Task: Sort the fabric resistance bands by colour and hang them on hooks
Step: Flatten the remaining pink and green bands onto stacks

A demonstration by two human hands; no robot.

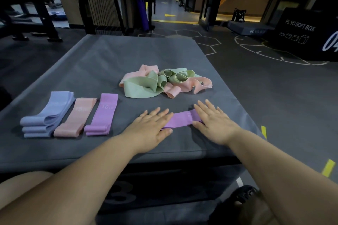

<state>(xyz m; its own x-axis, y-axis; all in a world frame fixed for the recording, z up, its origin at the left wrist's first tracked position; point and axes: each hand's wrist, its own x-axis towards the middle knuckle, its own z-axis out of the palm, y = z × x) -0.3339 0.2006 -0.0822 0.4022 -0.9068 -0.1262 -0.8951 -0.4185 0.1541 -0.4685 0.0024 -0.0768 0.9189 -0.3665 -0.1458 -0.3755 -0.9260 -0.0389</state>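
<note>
1. The flat purple fabric resistance band (180,119) lies on the grey padded mat (109,56).
2. The left hand (151,129) and right hand (213,124) press its ends, fingers straight.
3. It looks light and floppy, so pinching one folded end should lift it.

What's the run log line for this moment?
step: purple band pressed flat; left hand: on band; right hand: on band; unsorted: green-pink pile
</note>
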